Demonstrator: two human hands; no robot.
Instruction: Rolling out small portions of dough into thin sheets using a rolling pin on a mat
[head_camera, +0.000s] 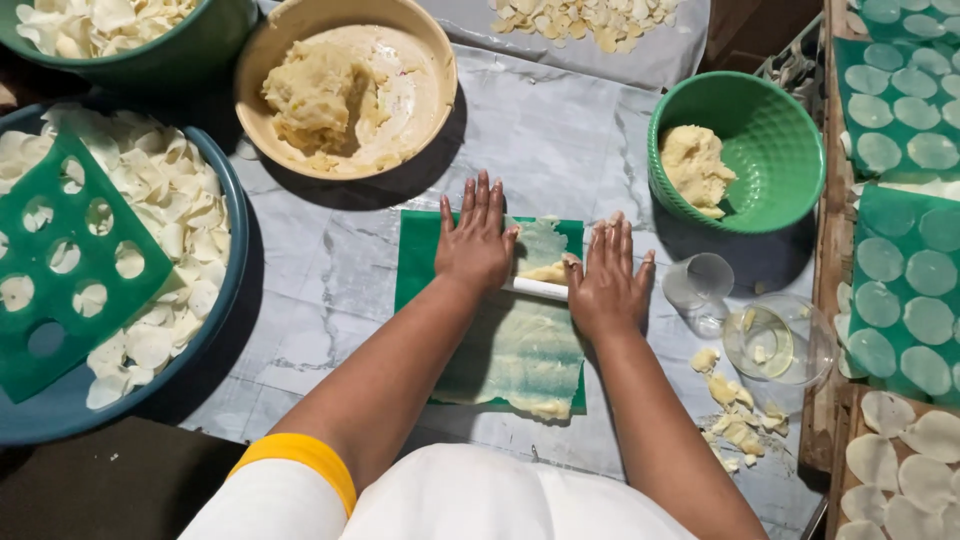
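Both palms flat, fingers spread: left hand (475, 243) and right hand (606, 283) press down on the white rolling pin (538, 289), gripping nothing. Rolling step, I'd say: thin dough sheet (522, 350) lies below the wrists on the green mat (418, 262); unrolled lump ahead needs an even forward push.

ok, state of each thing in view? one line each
left hand: flat, pressing on roller
right hand: flat, pressing on roller
white roller: lying across dough, under both palms
dough sheet: rolled thin on green mat
tan bowl: holds dough lump
green bowl: holds dough lump
clear cup: looks tipped on its side
green stencil: resting on cut discs in blue basin
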